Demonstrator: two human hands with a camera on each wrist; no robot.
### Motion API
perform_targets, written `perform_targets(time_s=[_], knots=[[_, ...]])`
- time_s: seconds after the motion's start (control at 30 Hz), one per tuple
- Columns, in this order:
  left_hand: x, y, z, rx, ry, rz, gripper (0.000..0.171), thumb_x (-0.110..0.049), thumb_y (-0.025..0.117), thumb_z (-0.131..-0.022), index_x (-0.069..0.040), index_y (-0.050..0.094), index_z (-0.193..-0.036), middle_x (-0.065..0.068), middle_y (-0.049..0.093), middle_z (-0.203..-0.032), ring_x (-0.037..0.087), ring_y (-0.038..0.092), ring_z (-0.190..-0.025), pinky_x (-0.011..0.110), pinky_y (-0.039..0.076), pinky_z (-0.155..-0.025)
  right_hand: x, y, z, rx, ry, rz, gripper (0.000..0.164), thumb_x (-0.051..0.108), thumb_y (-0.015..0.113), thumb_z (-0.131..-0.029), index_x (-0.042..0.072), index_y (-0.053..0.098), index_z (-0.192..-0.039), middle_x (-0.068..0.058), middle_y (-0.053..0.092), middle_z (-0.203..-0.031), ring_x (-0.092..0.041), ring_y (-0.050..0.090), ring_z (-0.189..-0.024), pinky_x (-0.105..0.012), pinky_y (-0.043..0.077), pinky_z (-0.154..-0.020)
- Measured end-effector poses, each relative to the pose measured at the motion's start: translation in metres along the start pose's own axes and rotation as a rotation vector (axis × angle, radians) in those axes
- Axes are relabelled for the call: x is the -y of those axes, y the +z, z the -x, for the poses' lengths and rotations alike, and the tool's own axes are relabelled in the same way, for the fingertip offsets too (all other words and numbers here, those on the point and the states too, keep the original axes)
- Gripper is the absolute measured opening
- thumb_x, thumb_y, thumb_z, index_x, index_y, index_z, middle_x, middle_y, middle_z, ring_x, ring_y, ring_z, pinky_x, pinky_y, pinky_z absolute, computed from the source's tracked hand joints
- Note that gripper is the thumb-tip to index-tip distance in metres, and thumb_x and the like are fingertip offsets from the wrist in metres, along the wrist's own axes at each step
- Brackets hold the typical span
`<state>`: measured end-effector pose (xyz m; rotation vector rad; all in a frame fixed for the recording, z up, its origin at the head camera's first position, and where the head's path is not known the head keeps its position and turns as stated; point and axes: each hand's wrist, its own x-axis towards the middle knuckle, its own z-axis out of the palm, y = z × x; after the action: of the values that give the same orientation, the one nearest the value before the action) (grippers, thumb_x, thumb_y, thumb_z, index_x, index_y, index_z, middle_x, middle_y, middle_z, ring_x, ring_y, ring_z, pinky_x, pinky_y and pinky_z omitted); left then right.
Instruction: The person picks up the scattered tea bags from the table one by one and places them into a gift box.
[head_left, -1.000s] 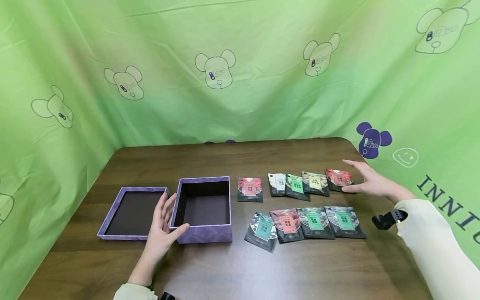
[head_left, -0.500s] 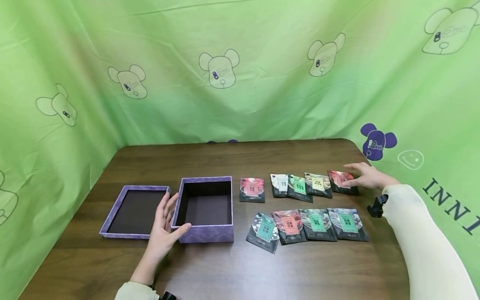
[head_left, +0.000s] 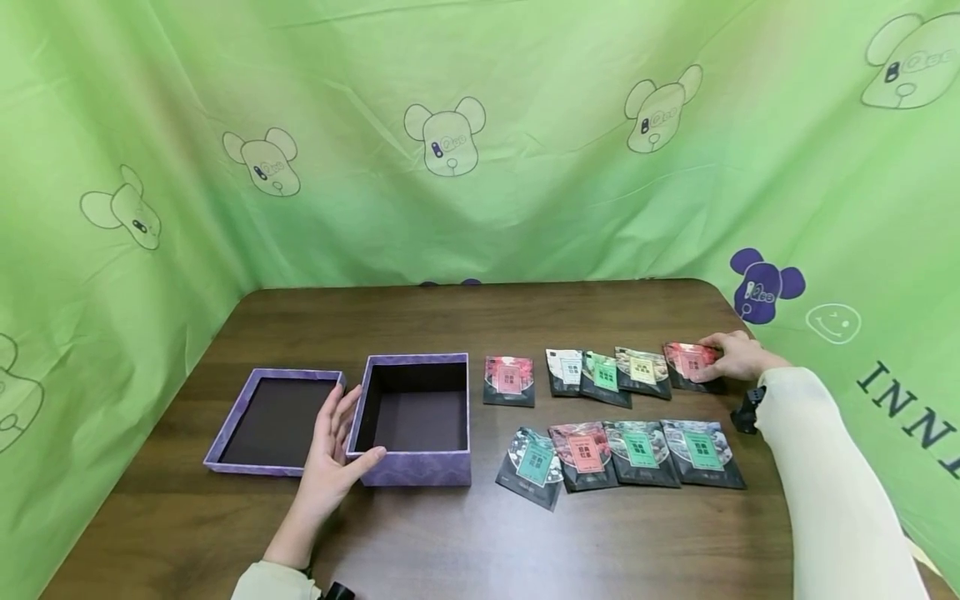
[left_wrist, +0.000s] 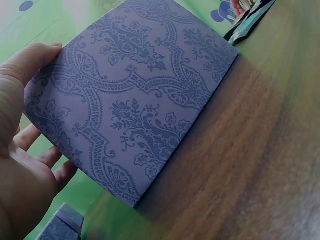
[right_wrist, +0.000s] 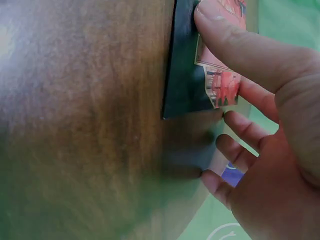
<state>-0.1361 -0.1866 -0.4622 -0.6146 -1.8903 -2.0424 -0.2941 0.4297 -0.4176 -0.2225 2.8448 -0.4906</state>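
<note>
My left hand (head_left: 332,454) holds the near left corner of an open purple box (head_left: 416,469). In the left wrist view, the thumb lies at the rim of the patterned box (left_wrist: 135,95), with the other fingers along its adjoining side. A dark inside shows in the head view. At the far right of the back row, my right hand (head_left: 738,357) pinches a red-labelled tea sachet (head_left: 688,358). The right wrist view shows the thumb on top of this sachet (right_wrist: 187,90) and the index finger at its edge, partly hidden.
A purple lid (head_left: 281,421) lies inside up, left of the box. Beside the box is another red-labelled sachet (head_left: 509,382). More sachets make a back row, and a front row includes a teal-labelled sachet (head_left: 703,454). A green curtain (head_left: 480,208) hangs behind the wooden table (head_left: 600,550).
My right hand has moved left and down onto the red-labelled sachet, its fingers closing at the edge. My left hand stays at the box. The head view has shifted slightly.
</note>
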Motion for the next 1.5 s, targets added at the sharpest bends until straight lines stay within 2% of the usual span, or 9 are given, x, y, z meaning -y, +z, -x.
perform_targets(time_s=[0.2,0.33,0.47,0.7,0.87,1.13,1.27,1.37,1.5], knots=[[0.001,0.000,-0.001,0.007,0.017,0.008,0.098,0.024,0.067,-0.077,-0.003,0.015,-0.155,0.004,0.037,-0.152,0.007,0.036,-0.138,0.016,0.023,-0.111,-0.006,0.004,-0.004,-0.069,-0.002,-0.100,0.068,0.019,0.083,-0.077,-0.017,0.046,-0.120,-0.040,0.049,-0.114,-0.053,0.043,-0.104,-0.063,0.036,-0.087],[0.001,-0.001,-0.001,0.007,0.012,-0.008,0.097,0.023,0.067,-0.077,-0.002,0.015,-0.155,0.004,0.037,-0.152,0.007,0.036,-0.138,0.016,0.023,-0.111,-0.011,0.005,-0.008,-0.086,-0.015,-0.220,0.053,0.005,0.075,-0.084,-0.020,0.045,-0.119,-0.029,0.056,-0.100,-0.035,0.054,-0.086,-0.044,0.047,-0.075],[0.001,-0.001,-0.001,0.007,-0.006,-0.029,0.097,0.023,0.067,-0.077,-0.005,0.018,-0.156,0.000,0.037,-0.151,0.006,0.036,-0.138,0.015,0.023,-0.111,-0.012,0.004,-0.007,-0.091,-0.011,-0.334,0.043,-0.004,0.067,-0.088,-0.022,0.043,-0.119,-0.018,0.058,-0.091,-0.017,0.054,-0.075,-0.030,0.052,-0.062],[-0.002,-0.001,-0.002,0.004,-0.075,-0.057,0.090,0.020,0.068,-0.079,0.007,0.017,-0.152,-0.004,0.037,-0.152,0.002,0.034,-0.137,0.013,0.023,-0.110,-0.006,-0.002,0.001,-0.066,-0.003,-0.446,0.040,-0.009,0.060,-0.090,-0.025,0.041,-0.121,-0.015,0.060,-0.091,-0.012,0.059,-0.073,-0.032,0.058,-0.064],[-0.002,0.000,-0.002,-0.001,-0.089,-0.060,0.091,0.019,0.069,-0.079,0.005,0.017,-0.152,0.004,0.035,-0.154,0.002,0.034,-0.137,0.014,0.023,-0.110,-0.004,-0.006,0.004,-0.048,0.031,-0.553,0.043,-0.012,0.057,-0.091,-0.027,0.037,-0.126,-0.013,0.063,-0.091,-0.013,0.064,-0.073,-0.037,0.060,-0.069],[-0.002,0.000,-0.001,-0.005,-0.090,-0.052,0.091,0.018,0.069,-0.079,-0.001,0.020,-0.153,0.009,0.034,-0.155,0.003,0.034,-0.137,0.014,0.023,-0.110,-0.004,-0.014,0.008,-0.072,0.027,-0.558,0.044,-0.014,0.058,-0.088,-0.028,0.040,-0.125,-0.009,0.065,-0.087,-0.017,0.066,-0.072,-0.039,0.060,-0.070],[-0.002,0.000,-0.001,-0.005,-0.088,-0.049,0.091,0.019,0.069,-0.079,-0.001,0.020,-0.153,0.011,0.034,-0.155,0.002,0.035,-0.136,0.014,0.024,-0.110,-0.003,-0.018,0.011,-0.090,0.027,-0.630,0.040,-0.017,0.057,-0.086,-0.028,0.042,-0.121,-0.006,0.065,-0.084,-0.016,0.067,-0.070,-0.039,0.060,-0.069],[-0.001,0.000,-0.001,-0.005,-0.085,-0.043,0.091,0.019,0.069,-0.079,0.000,0.020,-0.153,0.012,0.033,-0.155,0.002,0.035,-0.136,0.014,0.024,-0.110,0.000,-0.021,0.012,-0.112,0.030,-0.719,0.026,-0.019,0.057,-0.084,-0.020,0.054,-0.111,-0.003,0.065,-0.082,-0.015,0.068,-0.069,-0.038,0.060,-0.069],[-0.002,-0.001,-0.002,-0.005,-0.086,-0.042,0.092,0.019,0.069,-0.079,0.000,0.019,-0.153,0.013,0.033,-0.155,0.003,0.035,-0.137,0.014,0.024,-0.110,0.005,-0.027,0.010,-0.133,0.028,-0.778,0.029,-0.020,0.058,-0.084,-0.006,0.062,-0.109,0.000,0.066,-0.082,-0.015,0.068,-0.070,-0.039,0.060,-0.070]])
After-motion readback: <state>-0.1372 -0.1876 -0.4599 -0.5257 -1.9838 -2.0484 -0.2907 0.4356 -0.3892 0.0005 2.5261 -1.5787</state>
